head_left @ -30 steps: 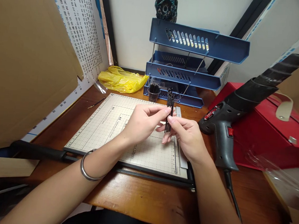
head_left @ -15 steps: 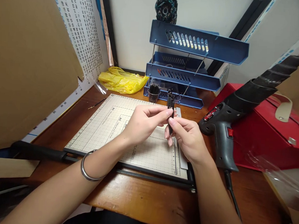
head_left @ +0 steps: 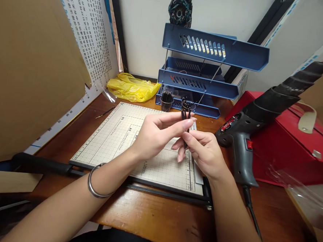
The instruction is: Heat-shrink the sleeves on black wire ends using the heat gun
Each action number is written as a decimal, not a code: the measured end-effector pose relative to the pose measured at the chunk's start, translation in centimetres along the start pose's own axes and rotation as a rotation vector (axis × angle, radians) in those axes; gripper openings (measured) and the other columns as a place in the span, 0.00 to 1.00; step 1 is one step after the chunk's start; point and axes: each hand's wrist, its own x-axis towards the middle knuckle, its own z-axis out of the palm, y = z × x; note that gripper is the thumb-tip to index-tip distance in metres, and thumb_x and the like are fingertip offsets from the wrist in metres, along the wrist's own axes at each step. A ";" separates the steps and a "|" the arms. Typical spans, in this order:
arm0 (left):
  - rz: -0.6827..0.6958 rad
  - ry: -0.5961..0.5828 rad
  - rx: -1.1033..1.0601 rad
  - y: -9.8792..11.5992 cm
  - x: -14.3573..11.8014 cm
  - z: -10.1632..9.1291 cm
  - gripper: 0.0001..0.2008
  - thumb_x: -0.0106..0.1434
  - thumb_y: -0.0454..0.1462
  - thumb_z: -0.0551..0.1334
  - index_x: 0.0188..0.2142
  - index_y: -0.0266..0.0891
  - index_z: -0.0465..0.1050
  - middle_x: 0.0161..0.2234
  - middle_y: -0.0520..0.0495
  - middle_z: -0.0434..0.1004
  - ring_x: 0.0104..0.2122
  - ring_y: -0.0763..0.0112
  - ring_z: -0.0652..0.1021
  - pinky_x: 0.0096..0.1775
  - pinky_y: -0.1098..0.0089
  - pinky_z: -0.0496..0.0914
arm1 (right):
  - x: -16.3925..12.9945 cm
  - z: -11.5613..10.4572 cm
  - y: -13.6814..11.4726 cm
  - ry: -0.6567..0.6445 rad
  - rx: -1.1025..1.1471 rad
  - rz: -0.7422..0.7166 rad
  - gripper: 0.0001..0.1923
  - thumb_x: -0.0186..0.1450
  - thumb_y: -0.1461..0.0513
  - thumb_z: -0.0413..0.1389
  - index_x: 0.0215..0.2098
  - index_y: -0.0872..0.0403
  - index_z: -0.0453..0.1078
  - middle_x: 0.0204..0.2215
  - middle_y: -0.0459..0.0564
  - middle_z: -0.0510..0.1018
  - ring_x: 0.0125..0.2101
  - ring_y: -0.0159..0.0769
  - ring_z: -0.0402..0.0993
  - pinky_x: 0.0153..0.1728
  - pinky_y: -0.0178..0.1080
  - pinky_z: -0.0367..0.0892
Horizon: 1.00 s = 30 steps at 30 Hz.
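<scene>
Several thin black sticks (head_left: 184, 115) stand roughly upright between my two hands, above the cream paper trimmer (head_left: 108, 139). What kind they are I cannot make out. My left hand (head_left: 160, 133) pinches them near the top with thumb and fingers. Lower down, my right hand (head_left: 203, 149) grips them between thumb and forefinger, its fingers partly hidden behind. Just beyond the hands is a small clear cup (head_left: 189, 106) holding black pieces. To its left, a second clear cup (head_left: 166, 103) is packed with thin black pieces standing on end.
A heat gun (head_left: 244, 151) stands at the right against a red box (head_left: 280, 143). Blue tiered trays (head_left: 199, 83) rise at the back, beside a yellow plastic bag (head_left: 133, 88). The trimmer's black handle (head_left: 41, 163) reaches left. A cardboard sheet (head_left: 30, 72) borders the left side.
The black sticks, closely bunched before, now show as separate strands spread apart at the top. My left thumb and fingers have shifted slightly right across them; the right hand stays nearly in place.
</scene>
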 end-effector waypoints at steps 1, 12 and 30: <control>0.027 0.047 -0.015 -0.1 0.0 0.0 0.14 0.59 0.45 0.74 0.39 0.39 0.85 0.36 0.45 0.87 0.36 0.62 0.85 0.35 0.69 0.79 | 0.0 0.0 0.0 0.004 0.012 0.009 0.10 0.68 0.55 0.62 0.36 0.51 0.83 0.27 0.47 0.85 0.18 0.26 0.77 0.22 0.28 0.73; 0.154 0.336 0.028 -1.0 0.3 -0.5 0.18 0.67 0.52 0.65 0.43 0.41 0.82 0.38 0.45 0.87 0.39 0.63 0.86 0.32 0.72 0.78 | 0.0 0.2 0.1 0.043 0.015 0.046 0.09 0.68 0.55 0.63 0.37 0.50 0.83 0.26 0.45 0.84 0.18 0.24 0.76 0.21 0.26 0.71; 0.018 0.027 -0.071 -0.4 -0.1 -0.4 0.16 0.67 0.48 0.66 0.39 0.38 0.83 0.37 0.43 0.86 0.37 0.62 0.85 0.32 0.71 0.76 | 0.1 0.5 -0.6 0.013 -0.189 0.026 0.16 0.68 0.54 0.61 0.28 0.55 0.80 0.21 0.46 0.80 0.17 0.26 0.72 0.21 0.31 0.68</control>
